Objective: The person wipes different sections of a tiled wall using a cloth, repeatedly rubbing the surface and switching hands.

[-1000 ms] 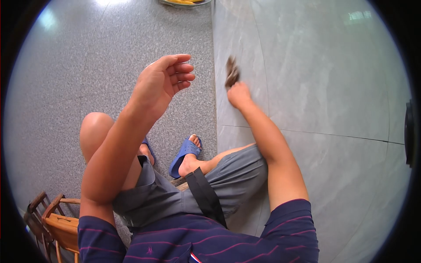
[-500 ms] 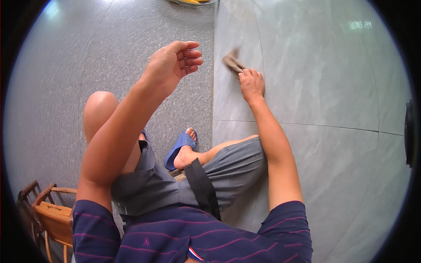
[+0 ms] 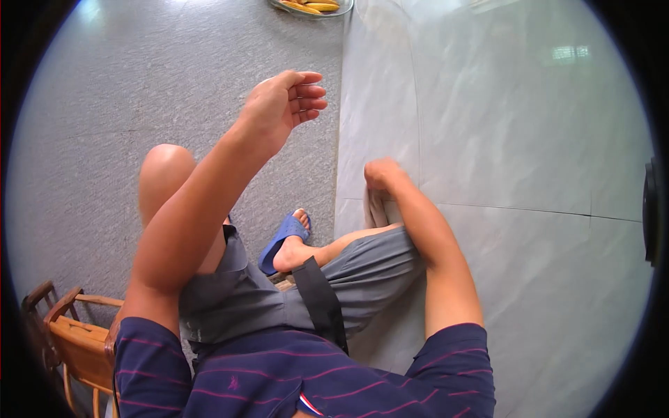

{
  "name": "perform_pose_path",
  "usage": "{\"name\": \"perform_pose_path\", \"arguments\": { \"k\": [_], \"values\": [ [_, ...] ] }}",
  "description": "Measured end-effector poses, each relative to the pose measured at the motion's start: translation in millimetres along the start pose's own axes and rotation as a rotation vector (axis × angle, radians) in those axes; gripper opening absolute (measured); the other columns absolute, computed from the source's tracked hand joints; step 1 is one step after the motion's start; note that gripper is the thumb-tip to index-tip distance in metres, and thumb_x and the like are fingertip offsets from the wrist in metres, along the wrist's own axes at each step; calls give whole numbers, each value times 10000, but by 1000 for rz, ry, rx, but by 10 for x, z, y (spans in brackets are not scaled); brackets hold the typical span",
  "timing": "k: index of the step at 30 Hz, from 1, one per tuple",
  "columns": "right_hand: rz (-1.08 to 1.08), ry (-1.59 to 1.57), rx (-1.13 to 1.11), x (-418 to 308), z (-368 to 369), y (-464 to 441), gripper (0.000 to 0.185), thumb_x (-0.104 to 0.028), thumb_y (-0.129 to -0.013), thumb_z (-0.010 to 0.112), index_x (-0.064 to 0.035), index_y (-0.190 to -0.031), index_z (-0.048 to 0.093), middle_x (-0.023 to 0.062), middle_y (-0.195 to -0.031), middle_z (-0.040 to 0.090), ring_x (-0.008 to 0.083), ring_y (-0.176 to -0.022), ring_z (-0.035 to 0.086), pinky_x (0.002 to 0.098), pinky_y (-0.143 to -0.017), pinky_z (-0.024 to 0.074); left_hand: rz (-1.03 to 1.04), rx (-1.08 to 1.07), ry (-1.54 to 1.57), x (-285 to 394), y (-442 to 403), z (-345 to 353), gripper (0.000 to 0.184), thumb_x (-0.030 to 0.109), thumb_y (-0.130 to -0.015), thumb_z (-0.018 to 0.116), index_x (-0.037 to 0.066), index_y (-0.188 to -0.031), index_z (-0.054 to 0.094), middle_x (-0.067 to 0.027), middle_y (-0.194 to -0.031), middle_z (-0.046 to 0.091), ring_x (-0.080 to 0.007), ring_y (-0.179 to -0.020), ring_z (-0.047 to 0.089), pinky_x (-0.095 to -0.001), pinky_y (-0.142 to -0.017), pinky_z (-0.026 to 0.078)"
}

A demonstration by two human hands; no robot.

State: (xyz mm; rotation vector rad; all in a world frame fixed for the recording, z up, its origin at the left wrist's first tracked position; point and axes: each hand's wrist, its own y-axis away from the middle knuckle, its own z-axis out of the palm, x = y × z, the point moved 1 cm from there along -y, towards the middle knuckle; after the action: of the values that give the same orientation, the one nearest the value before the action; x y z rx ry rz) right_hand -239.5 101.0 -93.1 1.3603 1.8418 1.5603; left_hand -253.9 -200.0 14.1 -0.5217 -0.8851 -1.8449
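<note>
My right hand (image 3: pixel 384 173) is closed on a grey-brown cloth (image 3: pixel 376 209), which hangs from it toward my bent leg, beside the grey shorts. The far end of the cloth is hidden behind my knee and forearm. My left hand (image 3: pixel 287 104) is raised over the speckled grey floor, palm turned toward the right, fingers loosely curled and holding nothing.
A glass dish (image 3: pixel 333 12) with yellow pieces stands at the top edge. Wooden chairs (image 3: pixel 82 343) are at the lower left. A blue slipper (image 3: pixel 284 240) is on my foot. A dark object (image 3: pixel 650 212) lies at the right edge.
My right hand has come back toward my body with the cloth, which now hangs below the hand rather than beyond it. My left hand has shifted slightly right. More of the dish shows.
</note>
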Motion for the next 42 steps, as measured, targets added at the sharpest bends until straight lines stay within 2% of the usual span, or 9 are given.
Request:
{"name": "perform_pose_path", "arguments": {
  "k": [4, 11, 20, 24, 28, 33, 38, 40, 42],
  "values": [
    [141, 103, 903, 454, -39, 316, 154, -121, -824, 598, -140, -866, 745, 38, -941, 715, 239, -960, 635, 364, -847, 480, -22, -34, 23, 37, 7, 58, 302, 188, -988, 437, -15, -1141, 598, -89, -930, 639, -177, -879, 625, -304, -825, 514],
    [609, 142, 1679, 760, -526, 1471, 191, -155, -869, 537, -144, -974, 696, 24, -954, 647, 221, -970, 583, 405, -787, 437, -49, -47, -21, -69, -13, 166, 294, 188, -986, 445, -18, -1128, 600, -87, -921, 638, -176, -867, 626, -315, -826, 514],
    [393, -16, 773, 30, 117, 754, 162, -177, -836, 587, -184, -908, 732, 19, -1006, 673, 207, -1059, 558, 390, -857, 438, -91, -35, -150, -578, -74, 240, 283, 203, -938, 493, -4, -1090, 615, -100, -940, 634, -188, -884, 619, -333, -804, 498],
    [387, -42, 752, 55, 140, 741, 178, -142, -811, 600, -157, -918, 741, 30, -1016, 705, 249, -1005, 615, 417, -841, 466, -84, -39, -264, -874, -153, 205, 295, 250, -920, 532, 22, -1083, 623, -93, -976, 635, -206, -896, 619, -351, -806, 488],
    [20, -1278, 904, 32, 125, 885, 294, -11, -751, 509, -34, -929, 742, 96, -904, 734, 279, -938, 675, 359, -842, 526, -171, -44, -575, -1176, -206, 178, 363, 343, -939, 530, 49, -1146, 582, -82, -1071, 624, -208, -929, 622, -386, -823, 491],
    [-646, -1840, 948, -407, -72, 1132, 411, 20, -864, 523, 42, -1273, 554, 153, -1195, 628, 175, -1044, 616, 287, -893, 502, -277, -295, -276, -1253, -58, 395, 451, 446, -991, 456, 71, -1236, 512, -67, -1129, 617, -195, -1013, 623, -394, -872, 503],
    [-774, -2322, 850, -311, -6, 1140, 542, -93, -928, 605, 38, -1405, 383, 174, -1316, 525, 196, -1156, 561, 302, -950, 478, -294, -401, 83, -1329, -149, 567, 397, 391, -995, 465, 60, -1198, 544, -76, -1092, 636, -185, -997, 631, -356, -826, 523],
    [-445, -2163, 1405, -360, 41, 1007, 540, -89, -930, 588, 37, -1411, 379, 174, -1342, 483, 176, -1102, 568, 296, -945, 466, -316, -301, 132, -1530, -274, 600, 324, 339, -981, 481, 72, -1134, 584, -75, -1069, 659, -192, -987, 642, -344, -845, 537],
    [-402, -2377, 1253, -347, 61, 1321, 500, -34, -909, 546, 23, -1386, 407, 153, -1317, 469, 171, -991, 575, 276, -917, 450, -288, -143, 140, -1707, -439, 640, 302, 323, -959, 507, 72, -1104, 591, -70, -1044, 665, -194, -959, 650, -339, -807, 544]
  ]
}}
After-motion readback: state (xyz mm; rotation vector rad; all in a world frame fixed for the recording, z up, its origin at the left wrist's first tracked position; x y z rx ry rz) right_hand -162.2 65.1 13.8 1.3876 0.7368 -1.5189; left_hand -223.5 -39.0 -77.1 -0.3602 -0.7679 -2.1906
